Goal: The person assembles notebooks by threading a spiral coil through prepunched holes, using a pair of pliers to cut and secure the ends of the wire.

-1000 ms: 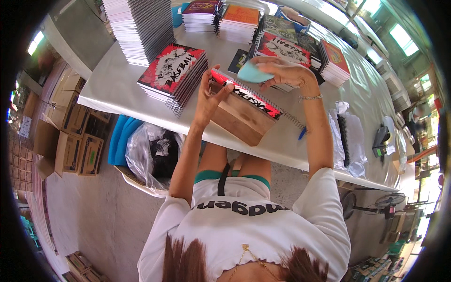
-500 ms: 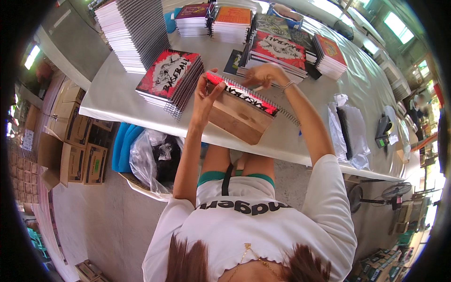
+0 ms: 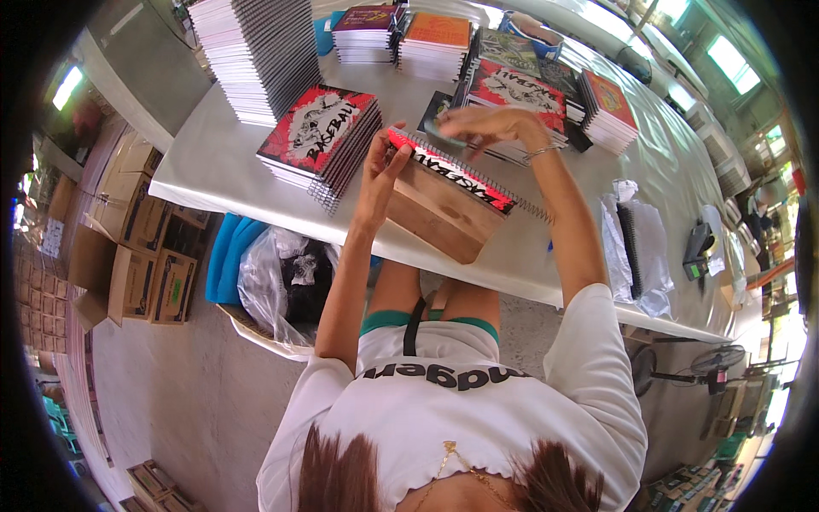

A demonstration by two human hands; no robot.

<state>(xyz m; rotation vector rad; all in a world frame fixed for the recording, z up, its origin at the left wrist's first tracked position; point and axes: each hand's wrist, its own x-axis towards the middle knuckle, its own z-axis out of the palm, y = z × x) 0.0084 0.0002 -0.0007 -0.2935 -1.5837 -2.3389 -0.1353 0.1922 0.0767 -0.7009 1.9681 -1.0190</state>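
Observation:
A notebook with a red, black and white cover (image 3: 461,179) rests tilted against a wooden block (image 3: 445,215) at the table's near edge. My left hand (image 3: 384,169) is closed on its left end, thumb on the cover. Along the notebook's far edge runs a wire spiral (image 3: 536,210), whose loose tail sticks out past the right end. Above the spiral is my right hand (image 3: 495,125), its fingers smeared by motion; whether they hold anything is unclear. Close to my left hand stands a stack of matching notebooks (image 3: 320,136).
A tall pile of spiral-bound notebooks (image 3: 256,60) rises at the far left. Other stacks, among them orange ones (image 3: 435,34) and red ones (image 3: 520,90), line the back. Plastic wrapping (image 3: 653,243) and a black tape dispenser (image 3: 699,247) lie right. Below the table is a bag-lined bin (image 3: 273,290).
My right hand has shifted left along the spiral. The left hand keeps its hold on the notebook. The whole view has shifted slightly.

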